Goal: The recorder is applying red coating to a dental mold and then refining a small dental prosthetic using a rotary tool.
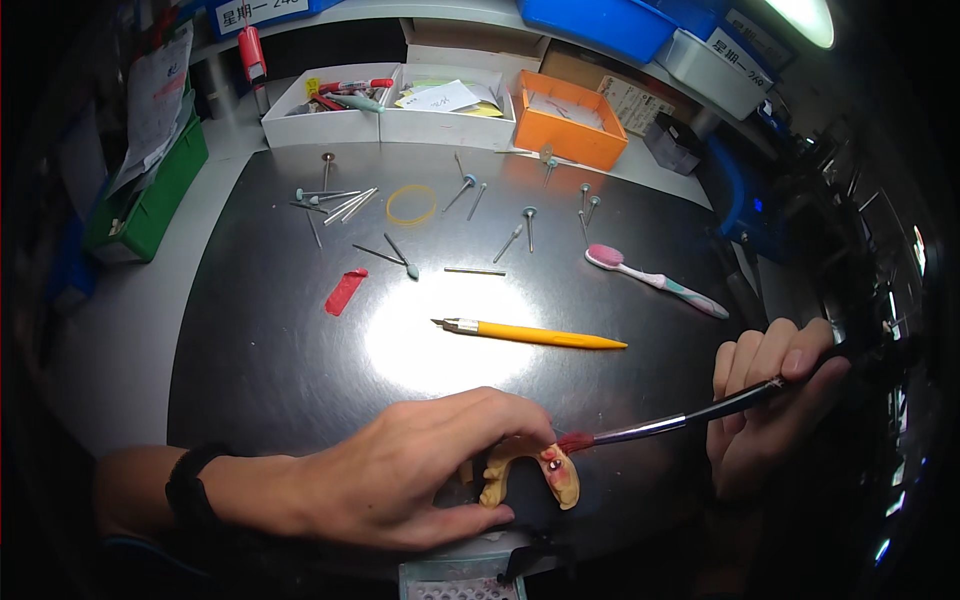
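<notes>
At the near edge of the desk (300,370): a tan tooth model (567,492), curved like a horseshoe, sits beside the left hand (400,470); whether it rests on the desk or is held just above it, I cannot tell.
Left fingers: narrow around the model, thumb at its near left end, index fingertip at its far edge; the others are mostly hidden.
Right fingers: the right hand (765,390) is closed on the dark handle of the brush (650,428), well back from the tip.
Bristles (576,441): stained red, at the far edge of the model and seemingly touching it, just beside the left index fingertip.
Smear risk: with the grip so far back, a small wobble could swing the tip wide and put red on that fingertip or on bare tan parts.
Metal dot (555,465): small and shiny, near the red patch (549,454); a careless stroke could coat it.
Model slip: if the thumb loosens or the brush presses hard, the model could twist or drop toward the tray (450,567) at the lower edge.
Yellow knife (540,335): loose beyond the left hand, dark tip pointing left; a forward reach could knock it or, if it is sharp, nick a finger.
</notes>
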`<state>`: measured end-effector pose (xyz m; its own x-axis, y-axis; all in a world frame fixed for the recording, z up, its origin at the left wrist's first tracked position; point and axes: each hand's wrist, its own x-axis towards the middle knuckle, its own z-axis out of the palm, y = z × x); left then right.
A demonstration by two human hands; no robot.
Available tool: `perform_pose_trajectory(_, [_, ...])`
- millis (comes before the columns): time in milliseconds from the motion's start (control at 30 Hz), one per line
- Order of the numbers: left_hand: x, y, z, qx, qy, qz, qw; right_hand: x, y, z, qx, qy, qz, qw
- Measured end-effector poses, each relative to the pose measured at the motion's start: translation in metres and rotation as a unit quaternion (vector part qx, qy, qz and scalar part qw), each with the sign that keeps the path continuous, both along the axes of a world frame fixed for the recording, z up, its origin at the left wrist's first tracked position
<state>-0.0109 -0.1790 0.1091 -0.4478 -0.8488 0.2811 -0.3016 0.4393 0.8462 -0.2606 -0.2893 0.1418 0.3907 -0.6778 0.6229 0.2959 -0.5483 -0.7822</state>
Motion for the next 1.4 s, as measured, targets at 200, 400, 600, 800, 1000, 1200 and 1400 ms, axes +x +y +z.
perform_pose_trajectory(200, [-0.0013, -0.0012, 0.0012, -0.005, 0.014, -0.003, 1.000, 0.0025, 0.0061, -0.0040, -0.009, -0.004, -0.008, 1.000])
perform_pose_trajectory(400, [-0.0019, -0.0011, 0.0006, -0.015, 0.025, -0.004, 1.000, 0.0043, 0.0088, -0.0037, -0.072, 0.033, 0.010, 0.997])
perform_pose_trajectory(600, [-0.0054, -0.0015, -0.0006, -0.042, 0.044, 0.007, 0.998, 0.0070, 0.0067, -0.0045, -0.143, 0.002, 0.063, 0.988])
perform_pose_trajectory(800, [-0.0062, -0.0008, -0.0007, -0.031, 0.041, 0.010, 0.999, 0.0067, 0.0059, -0.0037, -0.188, -0.023, 0.070, 0.979])
perform_pose_trajectory(1000, [-0.0069, -0.0009, 0.0001, -0.031, 0.041, 0.014, 0.999, 0.0039, 0.0048, -0.0004, -0.179, 0.016, 0.073, 0.981])
perform_pose_trajectory(1200, [-0.0061, -0.0015, 0.0005, -0.035, 0.035, 0.016, 0.999, 0.0044, 0.0066, -0.0007, -0.126, -0.013, 0.095, 0.987])
perform_pose_trajectory(1400, [-0.0070, -0.0014, 0.0006, -0.037, 0.034, 0.019, 0.999, 0.0040, 0.0088, -0.0002, -0.124, -0.001, 0.042, 0.991])
